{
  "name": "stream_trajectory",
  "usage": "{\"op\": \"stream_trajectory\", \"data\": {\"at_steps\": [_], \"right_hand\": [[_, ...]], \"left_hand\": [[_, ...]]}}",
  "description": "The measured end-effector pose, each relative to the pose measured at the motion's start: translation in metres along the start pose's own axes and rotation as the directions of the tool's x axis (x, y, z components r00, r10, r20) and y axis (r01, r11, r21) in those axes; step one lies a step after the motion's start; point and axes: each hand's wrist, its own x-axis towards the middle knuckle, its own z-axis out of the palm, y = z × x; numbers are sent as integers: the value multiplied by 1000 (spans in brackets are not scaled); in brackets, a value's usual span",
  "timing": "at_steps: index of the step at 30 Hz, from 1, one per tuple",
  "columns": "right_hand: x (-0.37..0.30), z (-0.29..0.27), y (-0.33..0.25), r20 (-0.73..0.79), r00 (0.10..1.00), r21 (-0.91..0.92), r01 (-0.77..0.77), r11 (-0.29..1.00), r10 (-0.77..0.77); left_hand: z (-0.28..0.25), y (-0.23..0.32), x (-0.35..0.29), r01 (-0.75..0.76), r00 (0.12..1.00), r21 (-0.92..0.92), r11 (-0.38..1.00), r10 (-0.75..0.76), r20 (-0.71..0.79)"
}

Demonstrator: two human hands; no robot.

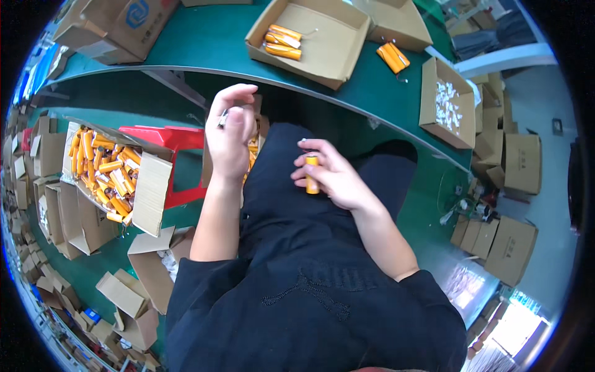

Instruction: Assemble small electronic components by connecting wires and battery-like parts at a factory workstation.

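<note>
My right hand (338, 180) is closed round an orange cylindrical battery pack (312, 176), held upright over my lap. A small pale tip shows by its fingertips, perhaps the end of the pack's lead. Raised beside the table edge, my left hand (232, 139) has curled fingers with the thumb across them. A small silvery and dark thing (223, 118) shows between its thumb and fingers, too small to name. Below the left hand, more orange battery packs (252, 152) lie in a box, partly hidden by my wrist.
On the green table (204, 46), a shallow cardboard tray (334, 31) holds several battery packs. Another orange pack (393, 57) lies near a box of small white parts (446, 108). Left, an open carton (152, 192) full of orange packs stands by a red stool (180, 139).
</note>
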Motion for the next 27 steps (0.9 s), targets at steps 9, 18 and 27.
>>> {"op": "stream_trajectory", "data": {"at_steps": [9,18,27], "right_hand": [[75,61,21,-156,986,17,66,998,-63],[23,42,-44,4,783,325,587,742,-621],[-22,50,-104,-184,418,467,833,295,-890]], "left_hand": [[-27,29,-28,84,976,-735,673,92,195],[10,14,-29,302,922,-761,574,27,386],[69,13,-36,479,839,-613,628,-122,531]]}}
